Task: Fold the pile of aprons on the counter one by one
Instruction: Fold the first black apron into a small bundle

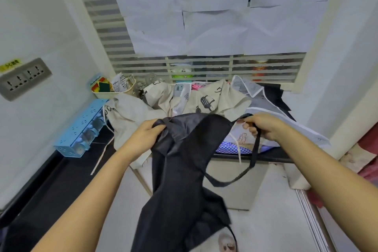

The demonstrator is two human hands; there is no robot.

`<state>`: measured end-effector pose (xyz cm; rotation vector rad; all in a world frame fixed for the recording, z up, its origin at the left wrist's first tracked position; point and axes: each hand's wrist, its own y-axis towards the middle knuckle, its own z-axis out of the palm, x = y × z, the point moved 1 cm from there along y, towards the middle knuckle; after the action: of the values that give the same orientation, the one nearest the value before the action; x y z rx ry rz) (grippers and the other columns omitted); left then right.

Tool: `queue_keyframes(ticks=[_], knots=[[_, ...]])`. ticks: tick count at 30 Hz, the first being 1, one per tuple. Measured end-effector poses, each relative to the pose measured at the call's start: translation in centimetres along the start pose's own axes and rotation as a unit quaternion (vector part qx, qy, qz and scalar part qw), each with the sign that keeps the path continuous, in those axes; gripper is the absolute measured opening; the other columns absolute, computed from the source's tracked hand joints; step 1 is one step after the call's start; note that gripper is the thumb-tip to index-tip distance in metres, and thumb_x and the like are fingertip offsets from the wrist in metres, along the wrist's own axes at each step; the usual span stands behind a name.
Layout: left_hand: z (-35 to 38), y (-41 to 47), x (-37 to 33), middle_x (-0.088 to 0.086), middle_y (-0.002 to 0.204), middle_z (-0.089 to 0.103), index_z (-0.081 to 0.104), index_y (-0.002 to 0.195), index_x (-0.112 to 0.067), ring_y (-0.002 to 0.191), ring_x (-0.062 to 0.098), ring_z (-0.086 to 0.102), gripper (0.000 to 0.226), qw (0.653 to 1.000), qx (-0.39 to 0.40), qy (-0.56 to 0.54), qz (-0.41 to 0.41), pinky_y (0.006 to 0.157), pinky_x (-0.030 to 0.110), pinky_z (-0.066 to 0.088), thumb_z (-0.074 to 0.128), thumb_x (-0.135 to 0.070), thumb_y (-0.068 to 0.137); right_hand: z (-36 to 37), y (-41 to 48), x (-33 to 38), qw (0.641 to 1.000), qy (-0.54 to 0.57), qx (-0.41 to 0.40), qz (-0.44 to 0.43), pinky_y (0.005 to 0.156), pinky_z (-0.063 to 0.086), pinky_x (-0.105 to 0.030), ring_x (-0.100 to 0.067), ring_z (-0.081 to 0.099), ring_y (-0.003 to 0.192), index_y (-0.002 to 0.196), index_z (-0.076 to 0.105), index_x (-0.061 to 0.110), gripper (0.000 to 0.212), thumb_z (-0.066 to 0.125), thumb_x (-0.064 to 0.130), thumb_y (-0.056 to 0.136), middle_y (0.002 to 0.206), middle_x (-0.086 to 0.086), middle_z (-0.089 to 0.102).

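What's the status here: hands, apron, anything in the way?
Left hand grips dark apron at one top corner, right hand at the other. Apron hangs unfolded before the counter, strap dangling. Rest of the pile crowds the counter behind.

Below the pile (206,98), the hem of the black apron (184,170) drops out of view; behind it, bottles (182,75) (labels unreadable) blur past window slats (214,67).

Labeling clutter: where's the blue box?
Head view, left: blue box sits on the black counter by the wall, just left of the beige apron, below the sockets.
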<state>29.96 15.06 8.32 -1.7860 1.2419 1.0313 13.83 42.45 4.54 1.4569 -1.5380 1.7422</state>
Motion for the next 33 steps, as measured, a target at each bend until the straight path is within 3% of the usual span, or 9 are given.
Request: queue_keyframes(ticks=[2,4,9,11,14,22,26,30,33], knots=[[0.2,0.7,-0.4,-0.006,0.078,0.069,0.067,0.085,-0.013,0.07,0.004,0.064,0.029,1.0,-0.017,-0.013,-0.013,0.065,0.015,0.047,0.042,-0.014,0.1,-0.4,0.0,0.7,0.994,-0.066,-0.087,-0.025,0.053,0.039,-0.023,-0.016,0.049,0.065,0.106,0.055,0.004,0.015,0.051,0.001,0.093,0.094,-0.014,0.058],[1.0,1.5,-0.9,0.0,0.085,0.07,0.067,0.087,-0.012,0.078,0.011,0.064,0.029,1.0,-0.004,0.016,-0.024,0.071,0.023,0.046,0.041,-0.02,0.1,0.4,-0.6,1.2,0.973,-0.175,-0.114,-0.094,0.077,0.039,-0.027,-0.021,0.049,0.099,0.133,0.043,0.012,0.051,0.062,0.004,0.087,0.131,-0.013,0.046],[3.5,3.3,-2.9,0.013,0.078,0.061,0.059,0.078,-0.001,0.071,0.019,0.054,0.032,0.995,0.049,0.078,-0.024,0.066,0.03,0.038,0.041,-0.02,0.097,8.2,-3.8,2.4,0.911,-0.25,0.052,-0.325,0.112,0.024,-0.028,-0.009,0.023,0.139,0.149,0.02,0.033,0.103,0.08,0.048,0.068,0.154,0.006,0.021],[3.8,4.0,-3.5,0.014,0.077,0.062,0.062,0.084,0.005,0.072,0.02,0.056,0.034,0.993,0.077,0.093,-0.002,0.069,0.032,0.04,0.044,-0.02,0.095,10.2,-3.1,2.5,0.894,-0.245,0.029,-0.373,0.112,0.029,-0.032,-0.009,0.034,0.134,0.144,0.034,0.03,0.083,0.078,0.04,0.074,0.147,0.004,0.038],[2.7,4.7,-3.9,0.001,0.065,0.06,0.066,0.076,-0.004,0.062,0.01,0.055,0.029,0.984,0.104,0.134,0.061,0.063,0.025,0.042,0.059,-0.027,0.093,10.9,-2.2,3.7,0.885,-0.235,-0.052,-0.399,0.089,0.041,-0.035,-0.012,0.057,0.091,0.102,0.065,0.023,0.022,0.058,0.012,0.085,0.09,0.009,0.064],[-0.6,4.7,2.2,-0.02,0.064,0.065,0.065,0.068,-0.026,0.069,0.003,0.063,0.018,0.896,0.309,0.315,-0.047,0.064,0.016,0.047,0.081,-0.024,0.074,7.4,-1.2,8.1,0.819,-0.439,-0.126,-0.347,0.063,0.034,-0.032,-0.031,0.057,0.084,0.079,0.055,0.005,0.018,0.042,0.009,0.09,0.084,-0.014,0.061],[-0.3,5.0,5.1,-0.011,0.074,0.06,0.057,0.068,-0.024,0.078,0.015,0.058,0.021,0.875,0.28,0.393,-0.029,0.071,0.026,0.047,0.076,-0.019,0.076,4.2,-0.3,8.2,0.852,-0.484,-0.037,-0.196,0.065,0.04,-0.032,-0.025,0.055,0.077,0.082,0.061,0.0,0.023,0.042,0.01,0.091,0.083,-0.013,0.061],[-1.0,5.0,4.0,0.003,0.109,0.072,0.068,0.105,-0.012,0.098,0.017,0.067,0.031,0.875,0.421,0.208,-0.116,0.09,0.031,0.052,0.079,-0.022,0.077,1.1,-0.5,8.1,0.94,-0.313,0.106,-0.084,0.074,0.047,-0.036,-0.027,0.058,0.078,0.088,0.064,0.003,0.02,0.044,0.002,0.083,0.087,-0.016,0.064],[-1.3,4.6,1.8,0.0,0.112,0.071,0.062,0.112,-0.014,0.103,0.016,0.067,0.054,0.867,0.48,0.016,-0.133,0.09,0.027,0.051,0.08,-0.043,0.07,-1.3,-0.1,8.6,0.944,-0.277,0.004,-0.18,0.084,0.046,-0.037,-0.024,0.06,0.087,0.091,0.066,0.009,0.024,0.043,0.0,0.09,0.09,-0.008,0.066]])
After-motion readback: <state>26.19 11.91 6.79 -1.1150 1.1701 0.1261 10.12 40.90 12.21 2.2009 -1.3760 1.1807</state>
